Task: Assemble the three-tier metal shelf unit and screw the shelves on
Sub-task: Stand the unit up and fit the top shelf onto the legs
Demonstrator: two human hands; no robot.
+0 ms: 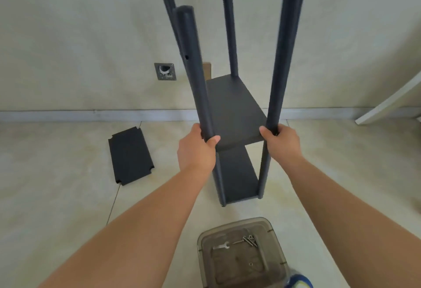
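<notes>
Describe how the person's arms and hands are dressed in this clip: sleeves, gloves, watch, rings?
Both forearms are bare as far as the frame shows, with no sleeve edge in view. The left hand and the right hand are bare: no gloves. No watch, bracelet or strap shows at either wrist, and no ring is visible on the fingers that can be seen. No markings show.

Small silvery bits of hardware [247, 241] in the smoky translucent plastic box [273, 230] are too tiny to identify; a blue-and-yellow rounded object [300, 281] is cut off at the bottom edge.
</notes>
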